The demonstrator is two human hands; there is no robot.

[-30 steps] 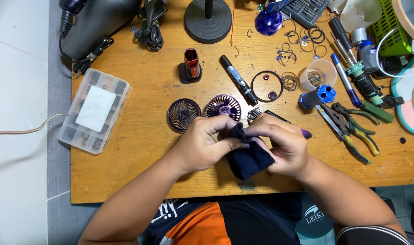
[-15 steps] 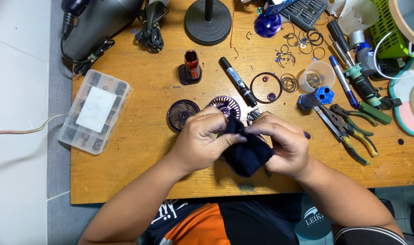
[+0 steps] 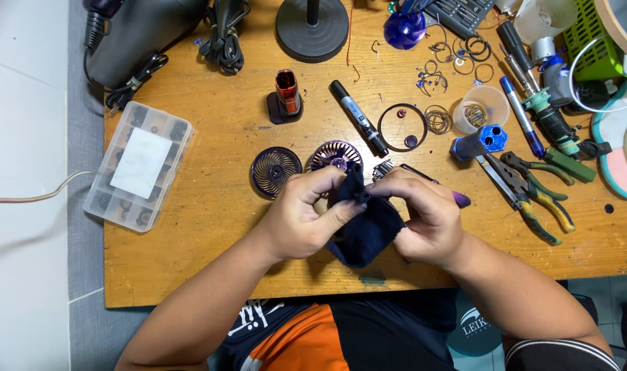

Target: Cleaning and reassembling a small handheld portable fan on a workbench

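hands: left (image 3: 301, 220) & right (image 3: 423, 216) pinch dark cloth (image 3: 365, 227) w/ fingers.

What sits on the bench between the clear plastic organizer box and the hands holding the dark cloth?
In the head view, a round purple grille lies between the organizer box and the left hand; otherwise bare wood.

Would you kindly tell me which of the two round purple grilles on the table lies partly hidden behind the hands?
The right grille, beside the dark cloth; the left grille lies fully exposed.
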